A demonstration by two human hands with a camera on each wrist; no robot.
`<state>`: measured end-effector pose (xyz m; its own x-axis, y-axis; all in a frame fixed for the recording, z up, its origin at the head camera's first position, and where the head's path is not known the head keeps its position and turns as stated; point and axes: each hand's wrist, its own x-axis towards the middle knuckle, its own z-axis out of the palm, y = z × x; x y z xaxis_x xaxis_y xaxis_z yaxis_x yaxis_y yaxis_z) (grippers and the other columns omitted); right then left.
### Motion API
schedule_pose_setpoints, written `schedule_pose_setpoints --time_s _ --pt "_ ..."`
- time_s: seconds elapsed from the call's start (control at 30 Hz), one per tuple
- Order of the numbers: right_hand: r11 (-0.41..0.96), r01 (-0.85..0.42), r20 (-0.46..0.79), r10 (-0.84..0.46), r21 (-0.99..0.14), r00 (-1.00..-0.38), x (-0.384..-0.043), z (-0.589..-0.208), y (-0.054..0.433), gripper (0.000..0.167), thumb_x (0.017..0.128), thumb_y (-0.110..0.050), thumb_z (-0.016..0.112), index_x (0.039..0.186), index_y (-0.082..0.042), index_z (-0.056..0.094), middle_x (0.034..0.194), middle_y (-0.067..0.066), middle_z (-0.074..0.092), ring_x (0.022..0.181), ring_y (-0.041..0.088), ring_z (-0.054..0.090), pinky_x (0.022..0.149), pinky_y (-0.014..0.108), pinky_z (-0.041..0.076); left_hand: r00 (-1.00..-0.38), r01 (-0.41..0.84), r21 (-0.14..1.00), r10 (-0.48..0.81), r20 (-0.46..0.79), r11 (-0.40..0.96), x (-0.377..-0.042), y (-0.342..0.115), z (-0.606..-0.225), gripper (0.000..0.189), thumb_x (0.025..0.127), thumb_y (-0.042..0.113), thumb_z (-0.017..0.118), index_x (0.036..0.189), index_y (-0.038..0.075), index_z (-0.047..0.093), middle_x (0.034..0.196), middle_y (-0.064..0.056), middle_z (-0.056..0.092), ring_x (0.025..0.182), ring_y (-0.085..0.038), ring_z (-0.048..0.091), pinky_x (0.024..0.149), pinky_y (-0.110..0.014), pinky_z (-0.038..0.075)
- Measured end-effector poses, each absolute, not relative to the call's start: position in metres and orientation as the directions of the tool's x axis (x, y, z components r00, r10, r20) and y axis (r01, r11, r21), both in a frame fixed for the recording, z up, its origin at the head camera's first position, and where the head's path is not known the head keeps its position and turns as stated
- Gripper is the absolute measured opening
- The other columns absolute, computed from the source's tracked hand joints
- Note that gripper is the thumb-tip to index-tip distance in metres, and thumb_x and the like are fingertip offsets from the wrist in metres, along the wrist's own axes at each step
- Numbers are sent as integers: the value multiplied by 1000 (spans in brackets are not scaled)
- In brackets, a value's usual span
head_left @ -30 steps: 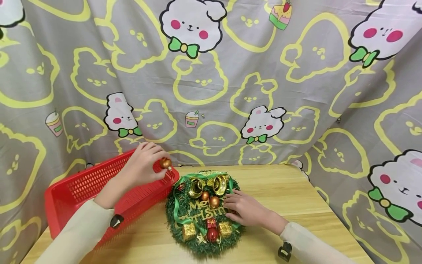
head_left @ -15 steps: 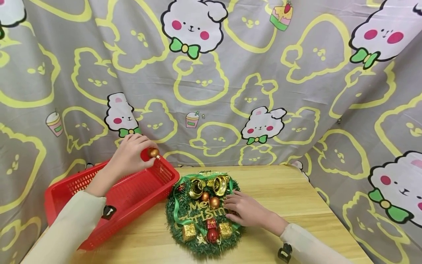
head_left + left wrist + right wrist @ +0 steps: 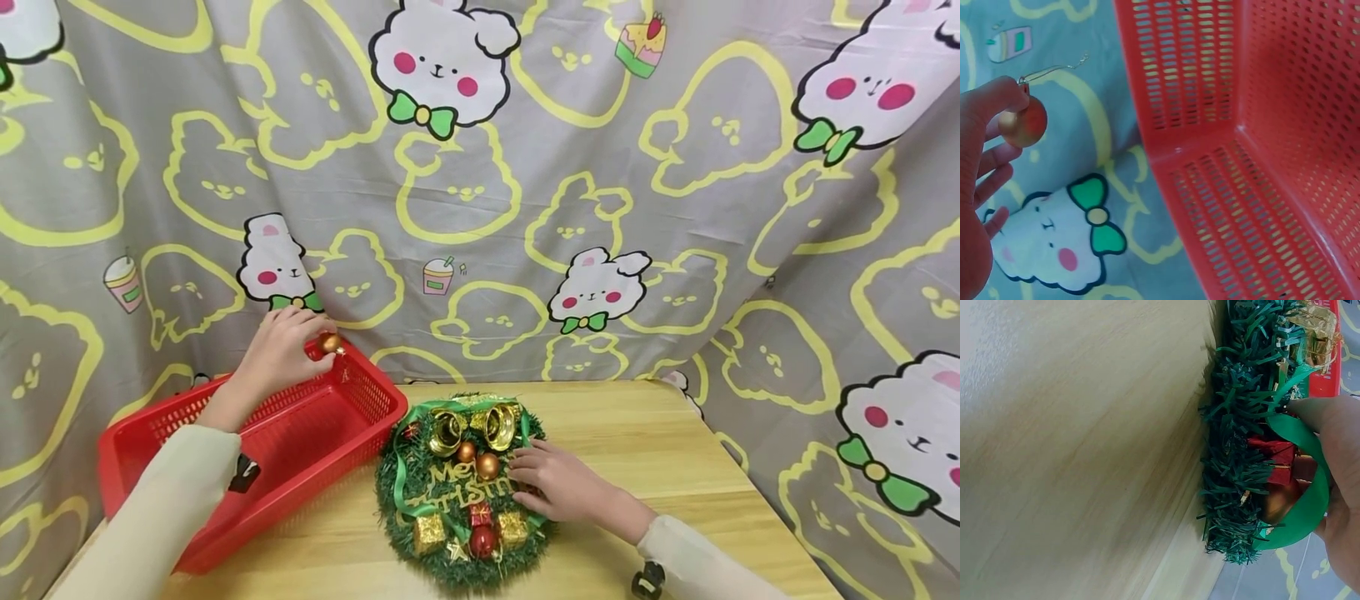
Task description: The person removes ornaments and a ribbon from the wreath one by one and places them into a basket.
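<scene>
My left hand [image 3: 281, 350] pinches a coppery-gold Christmas ball [image 3: 331, 342] above the back right part of a red plastic basket [image 3: 300, 487]. In the left wrist view the ball [image 3: 1025, 128] sits between thumb and fingertips, with a thin gold hanging loop standing out from its cap. A green tinsel Christmas wreath [image 3: 480, 572] lies on the table, and my right hand [image 3: 558, 479] rests on its right side with the fingers extended. From the right wrist view, a curl of green ribbon [image 3: 1307, 534] passes close by that hand, before a small red gift box [image 3: 1277, 459].
Gold bells [image 3: 498, 425], two copper balls [image 3: 487, 466], gold lettering [image 3: 468, 492] and small gift boxes [image 3: 430, 532] decorate the wreath. The basket stands left of it on the wooden table [image 3: 637, 425]. A patterned grey curtain [image 3: 480, 208] hangs behind.
My left hand has carried the ball left and away from the wreath, over the basket. The right hand stays on the wreath.
</scene>
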<state>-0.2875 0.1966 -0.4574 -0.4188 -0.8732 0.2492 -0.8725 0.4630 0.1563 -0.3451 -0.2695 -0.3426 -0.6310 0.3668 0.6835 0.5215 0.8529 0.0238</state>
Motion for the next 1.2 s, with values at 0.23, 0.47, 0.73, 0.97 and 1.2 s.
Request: schedule_pose_setpoints --time_s 0.23,0.47,0.73,0.97,1.2 --pt "466 -871 236 -874 154 -426 -285 -457 196 31 101 -34 61 118 -11 75 117 3 76 122 24 66 109 52 47 -648 494 -8 374 664 870 -357 -275 -359 34 72 14 83 103 5 72 108 -19 70 102 -36 56 89 -57 42" --pt "463 -874 243 -874 149 -421 -284 -456 196 30 100 -33 63 117 -10 75 116 4 76 121 26 66 108 53 47 -641 492 -33 388 663 870 -368 -281 -376 37 70 13 84 104 3 73 109 -19 71 104 -38 57 97 -58 40" --pt "459 -874 252 -875 159 -414 -284 -456 195 30 100 -33 63 116 -10 75 116 4 76 120 26 67 108 52 48 -644 471 -51 383 662 880 -377 -291 -393 34 69 13 84 98 3 71 100 -16 70 102 -38 57 97 -61 41" --pt "460 -873 255 -874 160 -414 -284 -454 194 30 100 -32 64 117 -10 75 116 4 76 120 25 67 108 52 48 -762 406 -1 339 552 914 -378 -297 -404 32 74 16 83 102 3 72 99 -15 69 100 -36 54 94 -60 41" --pt "451 -874 251 -881 183 -402 -284 -453 192 30 99 -32 64 117 -9 75 117 5 76 119 26 67 107 52 48 -797 393 28 326 508 919 -377 -304 -421 35 75 17 84 104 2 72 99 -15 70 97 -34 53 94 -65 41"
